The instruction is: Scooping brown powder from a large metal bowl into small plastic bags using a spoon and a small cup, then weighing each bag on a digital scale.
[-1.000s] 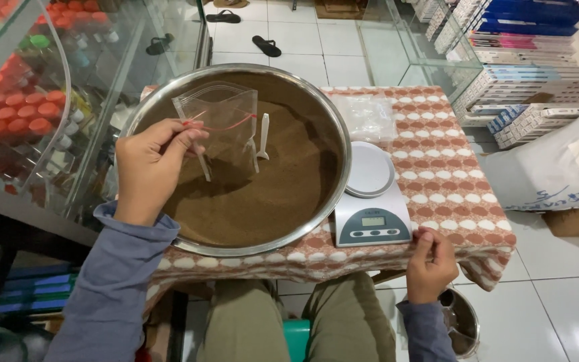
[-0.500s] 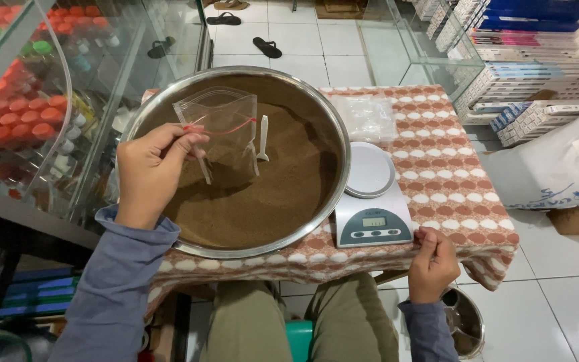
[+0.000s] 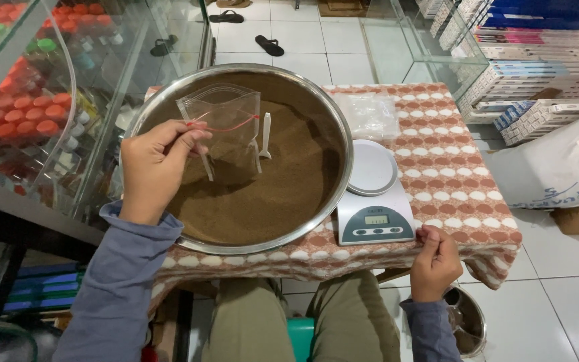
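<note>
My left hand [image 3: 155, 167] pinches the edge of a small clear zip bag [image 3: 226, 131] with a red seal line, holding it up over a wide steel basin [image 3: 169, 100]. The basin is filled with brown powder [image 3: 283, 194]. A small white scoop [image 3: 265, 136] stands stuck in the powder just right of the bag. My right hand [image 3: 433, 265] rests on the front edge of the table, fingers curled against the patterned cloth, right beside a white kitchen scale [image 3: 373, 201] with an empty round platform.
A stack of clear bags [image 3: 370, 114] lies behind the scale on the brown-and-white tablecloth [image 3: 450, 167]. A glass cabinet with red-capped jars [image 3: 28, 114] stands at left. Boxes on shelves [image 3: 537, 74] and a white sack [image 3: 557, 167] are at right. A steel pot [image 3: 467, 322] sits on the floor.
</note>
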